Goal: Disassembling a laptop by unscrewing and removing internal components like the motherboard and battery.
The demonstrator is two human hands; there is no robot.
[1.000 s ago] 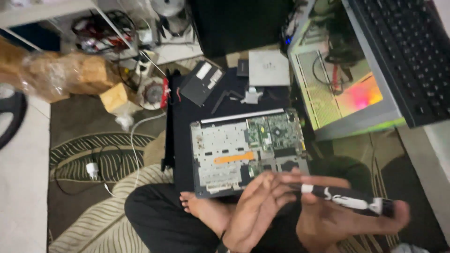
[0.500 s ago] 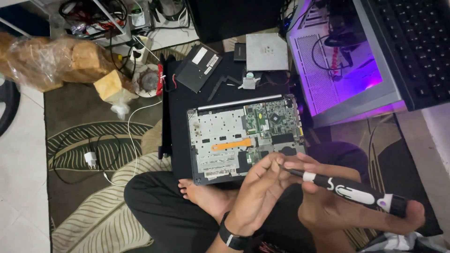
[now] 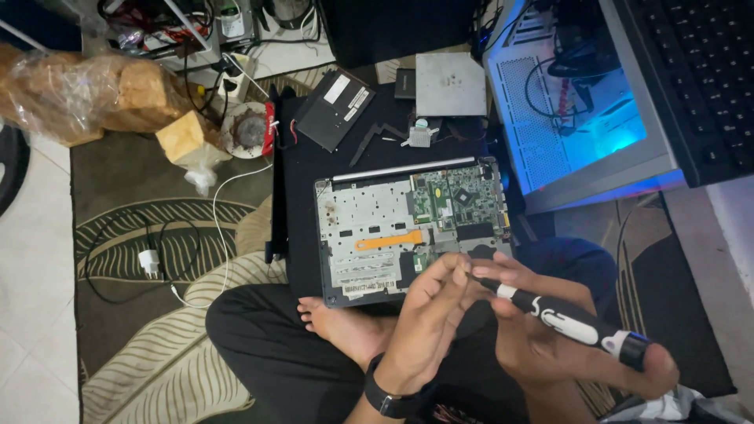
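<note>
White charger (image 3: pixel 148 261) on rug; keyboard (image 3: pixel 691 71) top right; black battery (image 3: pixel 335 109).

The black-and-white electric screwdriver (image 3: pixel 569 320) lies slanted, tip up-left and butt end down-right, near the right side, just in front of the opened laptop (image 3: pixel 412 228), which sits flat with its green board and orange strip exposed.

Dim room; blue glow from the clear-sided grey computer case (image 3: pixel 581 118) at upper right, white floor tiles (image 3: pixel 31 259) brighter at left, slight blur overall
</note>
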